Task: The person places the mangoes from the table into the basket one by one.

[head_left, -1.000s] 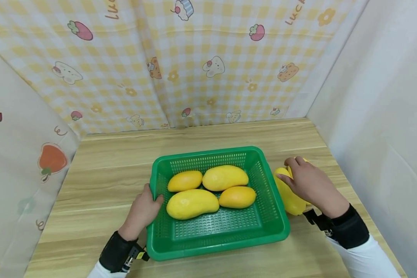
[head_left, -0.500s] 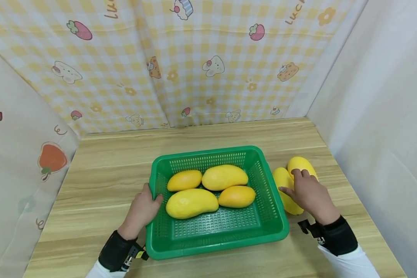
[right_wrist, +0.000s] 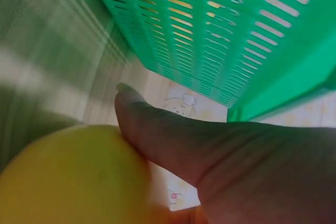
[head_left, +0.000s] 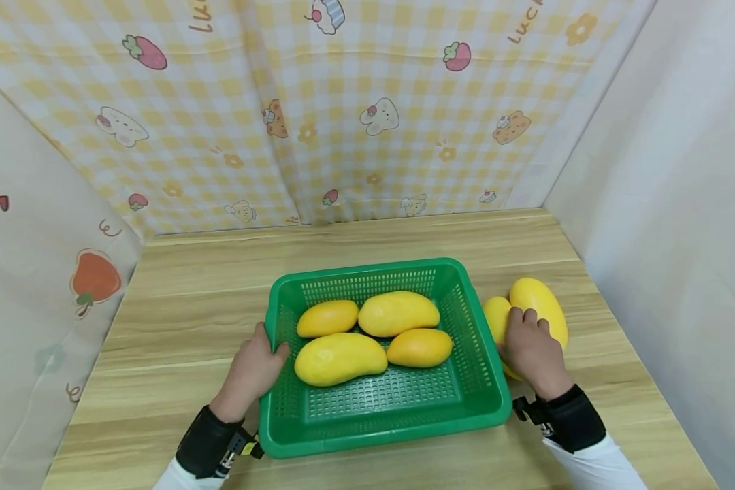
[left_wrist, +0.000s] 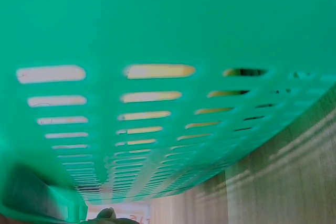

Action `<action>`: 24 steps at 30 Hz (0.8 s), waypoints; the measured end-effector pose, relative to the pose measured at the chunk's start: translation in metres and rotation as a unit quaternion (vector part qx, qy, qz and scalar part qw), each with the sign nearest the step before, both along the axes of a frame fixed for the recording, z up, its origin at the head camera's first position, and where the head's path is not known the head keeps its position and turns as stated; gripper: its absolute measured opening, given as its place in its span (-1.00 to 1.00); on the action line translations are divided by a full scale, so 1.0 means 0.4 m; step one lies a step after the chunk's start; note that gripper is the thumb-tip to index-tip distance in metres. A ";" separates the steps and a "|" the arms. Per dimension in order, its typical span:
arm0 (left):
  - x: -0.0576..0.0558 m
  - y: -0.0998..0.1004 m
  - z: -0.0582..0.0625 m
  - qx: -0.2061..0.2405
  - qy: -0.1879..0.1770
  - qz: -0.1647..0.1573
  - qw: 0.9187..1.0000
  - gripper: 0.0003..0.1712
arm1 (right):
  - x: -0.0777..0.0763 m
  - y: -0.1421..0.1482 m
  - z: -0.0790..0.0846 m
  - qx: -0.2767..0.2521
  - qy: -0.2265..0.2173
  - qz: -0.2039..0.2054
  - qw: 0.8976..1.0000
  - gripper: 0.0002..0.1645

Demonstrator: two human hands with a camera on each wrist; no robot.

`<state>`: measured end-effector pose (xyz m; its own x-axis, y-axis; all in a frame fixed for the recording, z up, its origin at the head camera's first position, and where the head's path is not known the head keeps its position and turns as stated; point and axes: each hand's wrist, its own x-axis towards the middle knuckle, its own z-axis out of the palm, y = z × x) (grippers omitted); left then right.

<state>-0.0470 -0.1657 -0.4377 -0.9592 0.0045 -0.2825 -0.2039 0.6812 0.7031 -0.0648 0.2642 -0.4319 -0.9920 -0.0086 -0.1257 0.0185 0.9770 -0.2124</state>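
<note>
My left hand (head_left: 256, 367) grips the left rim of a green plastic basket (head_left: 380, 444), thumb over the edge and fingers along the outside. In the left wrist view the slotted basket wall (left_wrist: 168, 30) fills most of the picture. Inside the basket lie several yellow mangoes (head_left: 340, 358), two larger and two smaller. To the right of the basket, my right hand (head_left: 534, 352) lies over a mango (head_left: 496, 316), fingers bent across it. In the right wrist view my thumb (right_wrist: 157, 129) presses along that mango's side (right_wrist: 79, 177). Another large mango (head_left: 540, 303) lies just behind the hand.
The wooden table (head_left: 190, 299) carries everything. A yellow checked cloth (head_left: 343, 150) hangs along its back edge, with pale cloth walls (head_left: 667, 177) on the left and right.
My right hand has moved left and toward me, from over the far mango onto the one closer to the basket. The left hand and basket have stayed put.
</note>
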 end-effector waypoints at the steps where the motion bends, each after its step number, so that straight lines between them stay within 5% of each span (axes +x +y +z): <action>1: 0.000 0.000 0.001 0.000 0.001 0.000 1.000 -0.45 | 0.000 -0.001 -0.001 0.001 -0.003 -0.005 1.000 -0.42; 13: 0.003 0.003 0.008 0.005 -0.003 0.001 1.000 -0.46 | -0.010 -0.001 0.012 -0.020 -0.080 -0.060 0.995 -0.23; 24: 0.002 0.001 0.008 -0.009 -0.006 0.004 1.000 -0.42 | -0.016 -0.002 0.006 -0.024 -0.087 -0.063 0.994 -0.23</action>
